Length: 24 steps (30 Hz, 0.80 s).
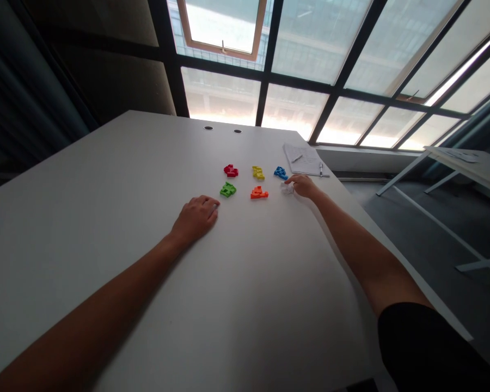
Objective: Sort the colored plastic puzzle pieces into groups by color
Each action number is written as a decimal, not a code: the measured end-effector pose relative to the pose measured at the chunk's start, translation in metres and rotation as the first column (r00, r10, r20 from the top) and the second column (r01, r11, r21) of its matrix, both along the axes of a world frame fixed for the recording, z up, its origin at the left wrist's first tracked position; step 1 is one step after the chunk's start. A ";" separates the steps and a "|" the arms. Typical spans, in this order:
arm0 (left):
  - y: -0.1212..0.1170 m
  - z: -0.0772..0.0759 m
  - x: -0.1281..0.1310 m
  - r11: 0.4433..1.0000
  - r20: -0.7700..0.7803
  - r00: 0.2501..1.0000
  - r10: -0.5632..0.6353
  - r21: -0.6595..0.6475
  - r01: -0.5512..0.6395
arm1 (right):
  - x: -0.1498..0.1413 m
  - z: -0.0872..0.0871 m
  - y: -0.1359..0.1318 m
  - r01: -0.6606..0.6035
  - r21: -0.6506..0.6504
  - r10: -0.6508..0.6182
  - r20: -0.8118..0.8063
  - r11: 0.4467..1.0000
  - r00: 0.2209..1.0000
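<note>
counter (118, 179): two rows of three pieces (258, 173) | papers (304, 159) behind right end of rows, pen (296, 158) on them | left hand (198, 218) on counter, before front row's left end | right hand (304, 186) right of front row, against its last piece (287, 188) | window (269, 71) behind counter | side table (465, 163) to right

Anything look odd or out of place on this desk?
One thing: a small whitish, crumpled-looking piece lies at the right hand's fingers. It lacks the bright colour of the orange block-shaped piece and its coloured neighbours. Its material is too small to tell.
</note>
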<state>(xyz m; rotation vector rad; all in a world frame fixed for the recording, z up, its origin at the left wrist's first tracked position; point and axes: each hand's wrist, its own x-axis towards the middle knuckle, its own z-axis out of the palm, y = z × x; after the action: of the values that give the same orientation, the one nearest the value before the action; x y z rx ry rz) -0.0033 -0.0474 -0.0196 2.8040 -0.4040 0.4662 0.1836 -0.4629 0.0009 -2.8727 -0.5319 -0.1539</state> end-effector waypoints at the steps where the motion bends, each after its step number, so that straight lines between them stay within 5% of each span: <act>1: 0.000 0.000 -0.001 1.000 -0.002 1.000 0.001 -0.005 -0.001 | -0.003 0.001 0.000 -0.013 -0.003 0.013 -0.015 1.000 1.000; 18: 0.001 0.001 0.005 0.999 -0.023 1.000 0.010 0.033 -0.010 | -0.034 0.011 0.007 0.037 -0.118 -0.031 0.054 0.992 0.998; 21: 0.000 0.000 0.003 0.999 -0.022 1.000 0.010 0.031 -0.009 | -0.043 0.019 0.010 0.065 -0.079 -0.056 0.109 0.995 0.992; 24: 0.000 0.001 0.002 1.000 -0.013 1.000 0.009 0.019 -0.009 | -0.066 0.024 0.023 0.082 0.090 -0.099 0.207 0.993 0.973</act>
<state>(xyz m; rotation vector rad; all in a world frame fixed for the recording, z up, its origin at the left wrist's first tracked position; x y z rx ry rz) -0.0013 -0.0477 -0.0185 2.8269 -0.3953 0.4486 0.1176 -0.4402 0.0247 -2.8178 -0.4206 -0.4882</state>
